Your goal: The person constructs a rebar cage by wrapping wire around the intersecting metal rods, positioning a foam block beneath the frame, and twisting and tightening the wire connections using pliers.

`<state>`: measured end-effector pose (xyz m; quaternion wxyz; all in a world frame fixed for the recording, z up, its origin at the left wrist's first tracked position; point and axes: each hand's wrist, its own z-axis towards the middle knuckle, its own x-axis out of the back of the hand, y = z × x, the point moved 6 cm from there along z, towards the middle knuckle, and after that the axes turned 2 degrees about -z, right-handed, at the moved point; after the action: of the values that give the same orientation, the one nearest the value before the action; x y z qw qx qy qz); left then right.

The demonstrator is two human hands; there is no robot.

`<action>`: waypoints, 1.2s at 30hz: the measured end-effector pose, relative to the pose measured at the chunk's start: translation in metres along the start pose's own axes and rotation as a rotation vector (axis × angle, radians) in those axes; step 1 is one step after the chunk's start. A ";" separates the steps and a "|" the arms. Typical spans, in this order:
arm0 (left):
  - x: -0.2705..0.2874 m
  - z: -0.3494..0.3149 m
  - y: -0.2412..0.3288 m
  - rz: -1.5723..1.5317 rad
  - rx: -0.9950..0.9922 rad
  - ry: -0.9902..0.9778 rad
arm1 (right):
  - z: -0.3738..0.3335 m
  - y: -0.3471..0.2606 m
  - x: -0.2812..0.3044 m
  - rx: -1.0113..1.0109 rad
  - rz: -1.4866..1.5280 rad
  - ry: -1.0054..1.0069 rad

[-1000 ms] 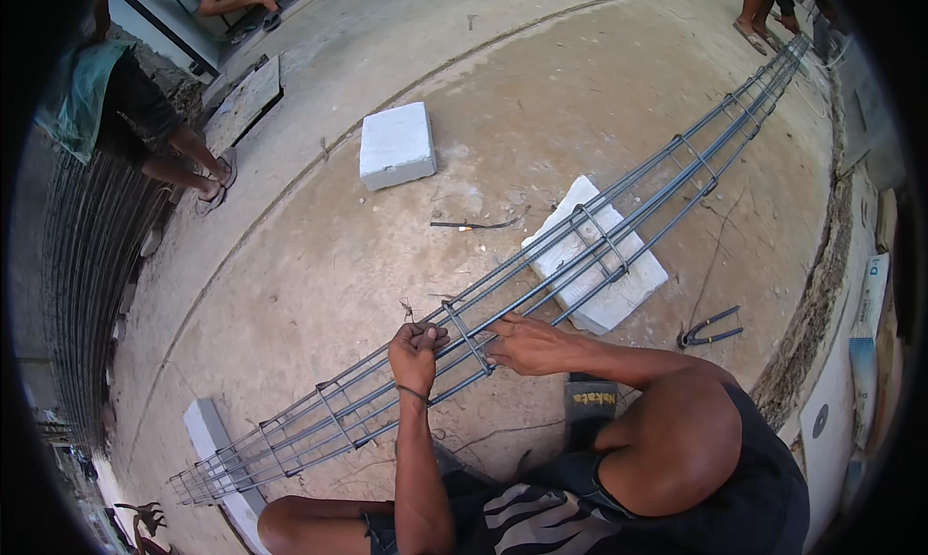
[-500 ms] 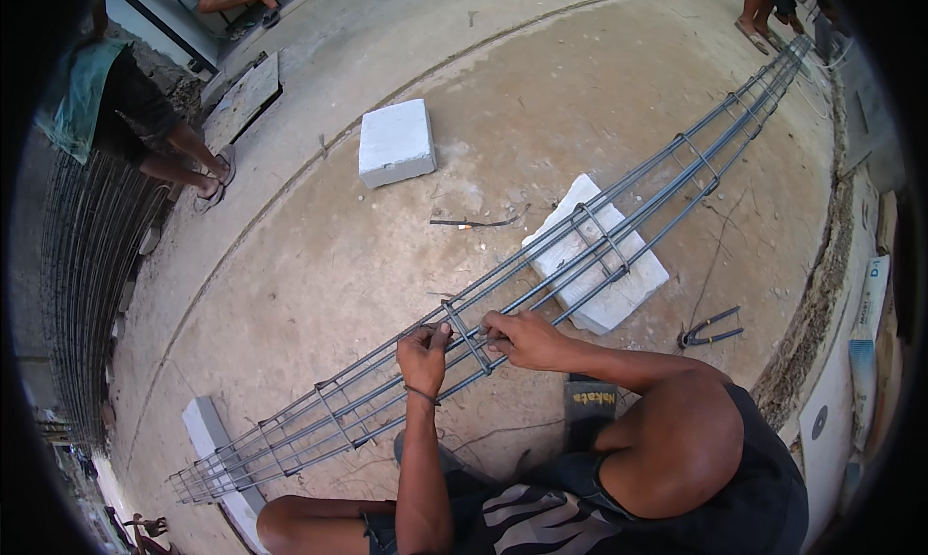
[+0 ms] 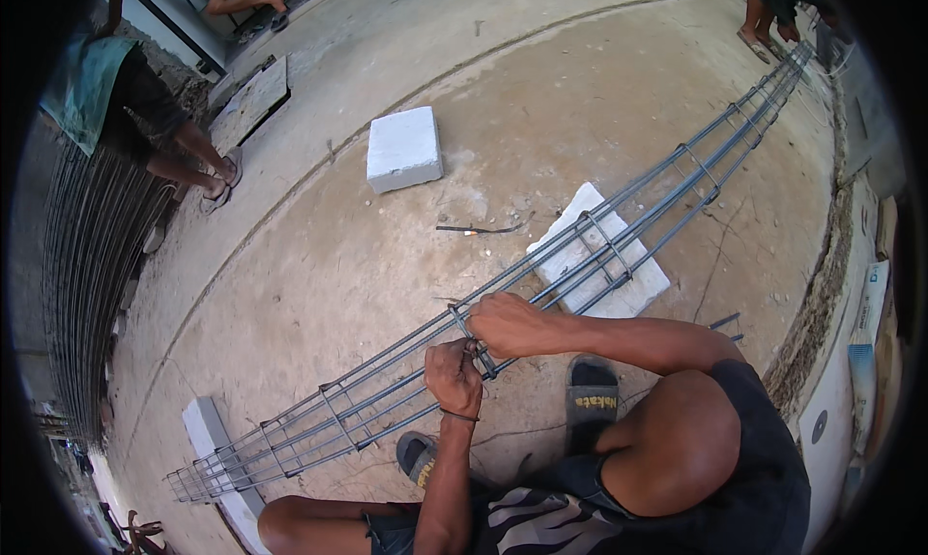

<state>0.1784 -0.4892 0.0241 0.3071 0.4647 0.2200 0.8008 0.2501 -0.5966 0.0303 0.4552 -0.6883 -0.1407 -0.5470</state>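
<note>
The floor (image 3: 290, 294) extends widest on the far side of the steel bar cage (image 3: 459, 320), where a square white block (image 3: 404, 144) sits well apart from it. A shallow groove (image 3: 266, 221) curves along the far side; a rough floor edge (image 3: 810, 347) bounds the right. On the near side, the person's sandals (image 3: 592, 410) limit the room. The pliers (image 3: 725, 324), partly hidden by the right forearm, lie near that arm.

The cage is in front of the person, its long axis running diagonally from lower left to upper right. The lower-left end crosses a long pale block (image 3: 205, 427); a white slab (image 3: 640, 296) lies beneath the section right of the hands. The upper-right end points toward another person's feet (image 3: 754, 43).

The left hand (image 3: 452, 371) is curled at a crosswise tie; the right hand (image 3: 507, 325) is bunched against the upper bars, just beside it. Whether either pinches anything cannot be determined.
</note>
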 end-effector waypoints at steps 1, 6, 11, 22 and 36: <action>-0.002 -0.002 0.003 0.015 -0.062 -0.033 | 0.008 0.000 0.005 0.072 -0.057 0.033; -0.011 0.008 0.017 0.136 -0.251 -0.191 | 0.057 -0.015 0.011 0.325 -0.141 -0.087; -0.007 -0.008 0.005 -0.014 0.044 -0.208 | 0.073 -0.017 0.009 0.251 -0.091 -0.337; -0.017 0.021 -0.055 -0.253 0.381 -0.265 | 0.022 -0.028 0.053 -0.063 0.104 0.243; -0.029 0.018 -0.045 -0.815 0.914 -0.228 | -0.051 0.009 -0.055 -0.916 1.467 -0.137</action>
<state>0.2180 -0.4763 -0.0140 0.3798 0.5105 0.6660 0.3894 0.2046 -0.6249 -0.0233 0.3615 -0.7521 0.5459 -0.0755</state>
